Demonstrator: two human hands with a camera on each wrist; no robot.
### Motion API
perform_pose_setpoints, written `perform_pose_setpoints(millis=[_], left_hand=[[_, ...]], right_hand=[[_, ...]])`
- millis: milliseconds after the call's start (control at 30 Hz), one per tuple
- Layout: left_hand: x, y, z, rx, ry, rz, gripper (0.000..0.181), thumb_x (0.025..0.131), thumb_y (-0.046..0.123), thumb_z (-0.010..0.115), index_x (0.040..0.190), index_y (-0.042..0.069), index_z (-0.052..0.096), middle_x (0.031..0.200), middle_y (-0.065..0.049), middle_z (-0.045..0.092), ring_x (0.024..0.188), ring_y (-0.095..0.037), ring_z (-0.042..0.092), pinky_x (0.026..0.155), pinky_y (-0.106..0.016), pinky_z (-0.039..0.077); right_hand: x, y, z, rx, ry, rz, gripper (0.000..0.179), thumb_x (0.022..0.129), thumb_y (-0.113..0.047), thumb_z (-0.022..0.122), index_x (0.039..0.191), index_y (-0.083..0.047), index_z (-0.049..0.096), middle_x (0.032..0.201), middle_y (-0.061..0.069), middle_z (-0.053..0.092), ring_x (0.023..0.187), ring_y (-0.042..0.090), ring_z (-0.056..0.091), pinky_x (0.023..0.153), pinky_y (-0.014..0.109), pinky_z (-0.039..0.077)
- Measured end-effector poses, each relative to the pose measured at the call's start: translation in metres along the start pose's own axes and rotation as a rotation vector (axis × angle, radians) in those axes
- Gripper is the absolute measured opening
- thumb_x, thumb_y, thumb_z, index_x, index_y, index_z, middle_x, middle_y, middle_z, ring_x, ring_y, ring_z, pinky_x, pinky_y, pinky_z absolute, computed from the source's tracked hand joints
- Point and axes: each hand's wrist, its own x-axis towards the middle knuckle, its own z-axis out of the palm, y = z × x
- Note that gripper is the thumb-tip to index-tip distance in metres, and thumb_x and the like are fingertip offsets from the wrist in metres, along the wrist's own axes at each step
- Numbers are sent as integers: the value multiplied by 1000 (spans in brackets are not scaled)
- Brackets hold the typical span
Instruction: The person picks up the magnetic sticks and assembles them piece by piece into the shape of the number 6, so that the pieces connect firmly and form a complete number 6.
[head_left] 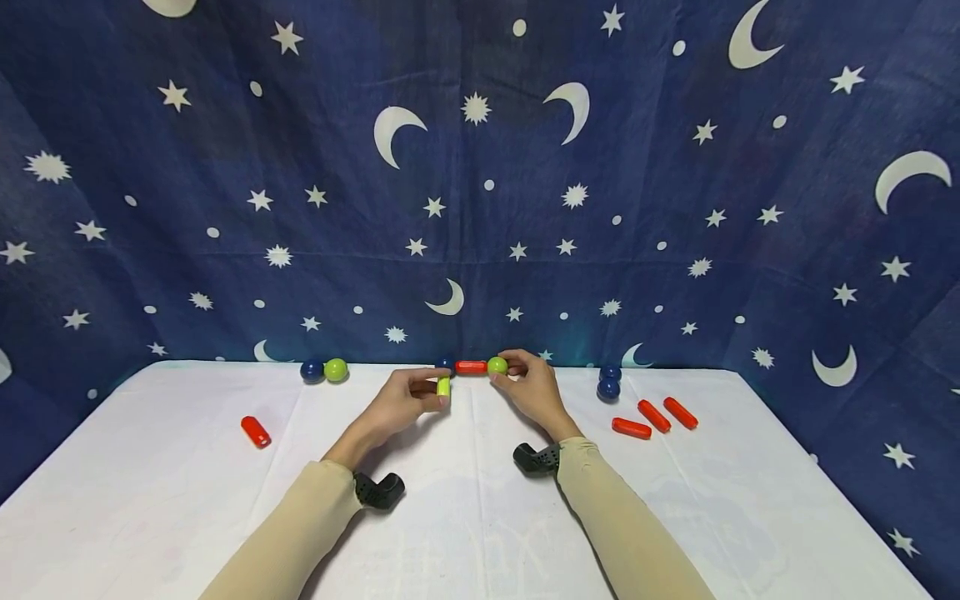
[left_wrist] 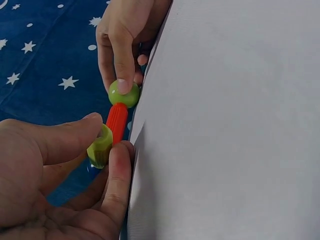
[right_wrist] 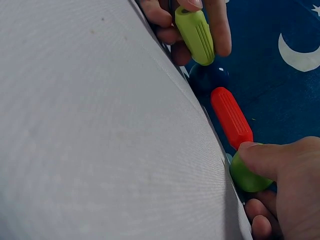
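A row of toy building pieces lies near the table's far edge: a dark blue ball (right_wrist: 210,76), a red rod (head_left: 471,367) and a green ball (head_left: 497,366), end to end. My left hand (head_left: 401,402) pinches a yellow-green rod (head_left: 443,387) between thumb and fingers. One end of that rod is at the blue ball; I cannot tell whether they are joined. At the row's right end, my right hand (head_left: 534,388) holds the green ball with thumb and fingers. Seen from the right wrist, the red rod (right_wrist: 231,117) runs from the blue ball to the green one.
Another blue ball (head_left: 312,372) and green ball (head_left: 336,370) sit side by side at the left, with a red rod (head_left: 256,432) nearer. Two blue balls (head_left: 609,389) and several red rods (head_left: 654,416) lie at the right. A starry cloth (head_left: 480,167) hangs behind the white table (head_left: 465,517).
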Motion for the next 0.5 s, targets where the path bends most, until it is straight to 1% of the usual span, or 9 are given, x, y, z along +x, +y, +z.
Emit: perform_pose_setpoints(millis=[233, 500], left_hand=[[2, 2, -1, -7, 8, -23, 49, 90, -1, 73, 137, -3, 60, 113, -18, 70, 100, -23, 65, 83, -31, 49], [2, -1, -1, -22, 10, -29, 51, 89, 2, 75, 138, -1, 60, 108, -15, 71, 97, -19, 64, 80, -29, 48]], right_hand=[[0, -2, -1, 13, -2, -6, 35, 85, -9, 82, 119, -4, 72, 103, 9, 71, 94, 23, 64, 83, 36, 49], [0, -2, -1, 13, -5, -5, 37, 85, -9, 83, 119, -4, 72, 103, 9, 71, 94, 23, 63, 83, 35, 48]])
